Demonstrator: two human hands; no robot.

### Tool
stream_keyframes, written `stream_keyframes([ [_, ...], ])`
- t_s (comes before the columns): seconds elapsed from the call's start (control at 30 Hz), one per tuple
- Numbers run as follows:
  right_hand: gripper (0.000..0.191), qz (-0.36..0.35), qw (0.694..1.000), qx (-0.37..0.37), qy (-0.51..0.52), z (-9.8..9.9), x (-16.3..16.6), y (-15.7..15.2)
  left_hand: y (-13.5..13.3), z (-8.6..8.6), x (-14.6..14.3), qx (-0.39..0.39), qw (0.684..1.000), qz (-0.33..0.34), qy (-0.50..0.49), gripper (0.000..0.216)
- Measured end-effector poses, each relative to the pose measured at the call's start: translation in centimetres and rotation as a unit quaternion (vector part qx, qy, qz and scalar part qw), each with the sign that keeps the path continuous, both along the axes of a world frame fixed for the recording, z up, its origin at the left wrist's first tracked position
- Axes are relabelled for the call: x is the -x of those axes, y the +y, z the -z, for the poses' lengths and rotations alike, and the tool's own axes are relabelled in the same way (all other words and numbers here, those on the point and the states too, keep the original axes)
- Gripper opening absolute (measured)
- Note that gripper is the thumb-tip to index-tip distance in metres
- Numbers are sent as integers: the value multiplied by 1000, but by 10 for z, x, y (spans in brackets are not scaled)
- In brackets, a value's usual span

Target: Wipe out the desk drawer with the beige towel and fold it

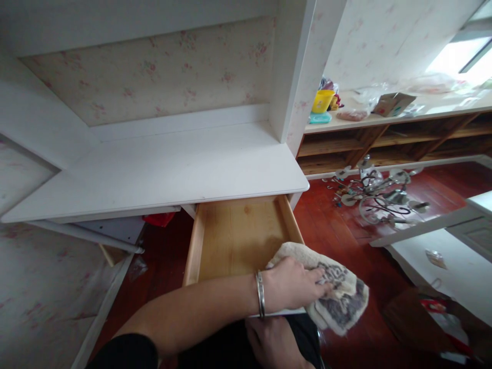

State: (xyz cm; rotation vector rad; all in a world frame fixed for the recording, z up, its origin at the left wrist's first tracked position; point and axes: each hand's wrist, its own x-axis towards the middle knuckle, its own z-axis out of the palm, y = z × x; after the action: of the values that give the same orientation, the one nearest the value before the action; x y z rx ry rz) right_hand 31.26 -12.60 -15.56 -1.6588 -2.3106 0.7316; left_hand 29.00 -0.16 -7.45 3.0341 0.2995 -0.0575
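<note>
Cloth (348, 305), fuzzy, over rim of wooden drawer (226, 241)

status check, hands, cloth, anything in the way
Left hand on patterned cloth. Right hand lower in view, partly hidden. Cloth at right edge of open drawer. Left forearm hides part of drawer's near end.

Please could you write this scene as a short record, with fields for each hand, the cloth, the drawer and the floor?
Left hand: on the cloth
Right hand: below the left wrist; hold unclear
Cloth: pale, dark-patterned, at the drawer's right side
Drawer: pulled out beneath the white desktop
Floor: red; chandelier lying there
</note>
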Motion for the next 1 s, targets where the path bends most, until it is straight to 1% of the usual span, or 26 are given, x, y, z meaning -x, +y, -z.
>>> stream_keyframes([
  [0.07, 30, -7, 1000, 11, -18, 32, 3, 10, 3, 8, -4, -17, 1000, -17, 6, 45],
  [0.1, 31, -6, 1000, 11, -20, 43, 3, 12, 3, 10, -6, -29, 999, -25, 11, 46],
  [0.17, 31, -6, 1000, 5, -16, 53, 4, 11, 6, 12, -9, -55, 997, -45, 29, 48],
  [0.23, 30, -8, 1000, 3, -5, 52, 3, 7, 12, 15, -11, -78, 994, -63, 53, 48],
  [0.3, 28, -11, 1000, 7, 3, 48, 2, 5, 24, 21, -11, -97, 989, -97, 63, 48],
  [0.43, 25, -15, 1000, 6, 11, 50, 1, 5, 61, 41, -9, -110, 978, -170, 46, 51],
  [0.57, 26, -26, 1000, 4, -8, 59, 2, 5, 103, 62, -8, -80, 956, -278, 43, 55],
  [0.67, 28, -31, 999, -8, -23, 69, 2, 3, 130, 70, -11, -51, 940, -336, 44, 52],
  [0.77, 24, -33, 999, -30, -26, 79, 2, 2, 148, 72, -19, -48, 936, -347, 36, 46],
  [0.83, 22, -36, 998, -34, -25, 81, 1, 4, 155, 72, -25, -45, 936, -346, 35, 43],
  [0.93, 24, -35, 999, -29, -20, 76, -1, 9, 157, 66, -29, -40, 938, -341, 39, 37],
  [1.0, 27, -27, 999, -30, -15, 70, -1, 11, 151, 57, -25, -37, 941, -335, 39, 35],
])
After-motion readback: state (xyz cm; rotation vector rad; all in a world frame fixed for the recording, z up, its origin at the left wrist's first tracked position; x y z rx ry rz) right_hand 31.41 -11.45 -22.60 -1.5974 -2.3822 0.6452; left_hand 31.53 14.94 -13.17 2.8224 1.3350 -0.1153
